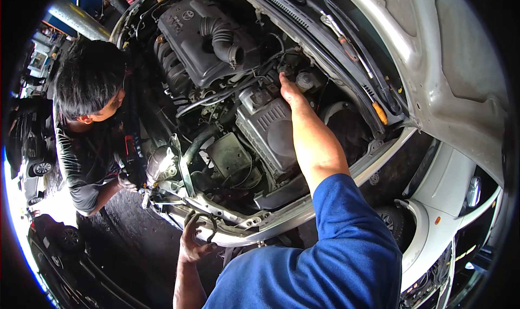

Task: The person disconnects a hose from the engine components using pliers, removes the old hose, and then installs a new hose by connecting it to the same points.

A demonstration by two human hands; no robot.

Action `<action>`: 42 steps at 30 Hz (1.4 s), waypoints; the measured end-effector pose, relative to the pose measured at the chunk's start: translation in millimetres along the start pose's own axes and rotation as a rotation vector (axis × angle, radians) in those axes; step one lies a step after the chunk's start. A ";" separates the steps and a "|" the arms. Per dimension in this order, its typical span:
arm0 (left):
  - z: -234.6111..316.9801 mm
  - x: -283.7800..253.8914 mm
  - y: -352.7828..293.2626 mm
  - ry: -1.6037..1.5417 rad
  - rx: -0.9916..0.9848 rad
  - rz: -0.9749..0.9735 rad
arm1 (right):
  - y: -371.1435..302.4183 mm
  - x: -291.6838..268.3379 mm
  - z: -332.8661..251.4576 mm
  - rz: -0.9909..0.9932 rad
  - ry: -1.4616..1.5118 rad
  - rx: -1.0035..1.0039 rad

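My right arm stretches over the engine bay, and my right hand (291,88) is down among the parts behind the black air filter box (269,130). Its thumb shows, but the other fingers are hidden, so what it touches cannot be made out. A round-capped reservoir (305,81) sits just right of it. My left hand (194,239) is at the front edge of the car, its fingers curled round a thin, dark, curved hose-like piece (212,229). Beyond, a ribbed black intake hose (221,38) lies on the engine cover (181,27), its near end unattached.
Left, a co-worker (89,103) leans in, a hand (127,182) beside the headlight (161,164). An orange-handled screwdriver (379,113) and a red-and-dark-handled tool (348,49) lie along the windscreen base. The raised hood (455,54) stands at right. A battery-like box (230,154) sits near the front.
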State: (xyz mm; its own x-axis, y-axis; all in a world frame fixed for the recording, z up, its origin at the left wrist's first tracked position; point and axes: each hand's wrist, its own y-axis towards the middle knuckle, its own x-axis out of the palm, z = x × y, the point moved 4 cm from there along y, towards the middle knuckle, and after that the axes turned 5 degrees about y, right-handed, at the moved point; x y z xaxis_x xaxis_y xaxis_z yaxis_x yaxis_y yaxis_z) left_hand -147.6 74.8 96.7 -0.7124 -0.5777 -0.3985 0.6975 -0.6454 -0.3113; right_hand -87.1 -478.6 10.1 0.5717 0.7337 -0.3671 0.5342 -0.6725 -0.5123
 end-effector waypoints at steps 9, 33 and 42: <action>2.5 -3.6 -0.3 0.005 -0.018 0.020 | 7.8 2.1 5.9 0.005 0.116 0.036; -25.7 6.9 -8.5 -0.084 0.032 0.004 | 37.8 2.6 26.4 -0.018 -0.108 -0.009; -2.6 0.9 -2.5 0.064 -0.024 -0.068 | 26.3 4.2 16.4 0.029 -0.027 -0.046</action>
State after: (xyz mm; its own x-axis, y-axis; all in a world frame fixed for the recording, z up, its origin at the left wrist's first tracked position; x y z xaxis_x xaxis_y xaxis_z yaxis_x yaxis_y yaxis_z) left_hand -149.8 77.2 94.8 -0.7526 -0.4990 -0.4296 0.6495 -0.6698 -0.3598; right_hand -80.8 -491.6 -17.6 0.5707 0.7159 -0.4022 0.5463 -0.6967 -0.4649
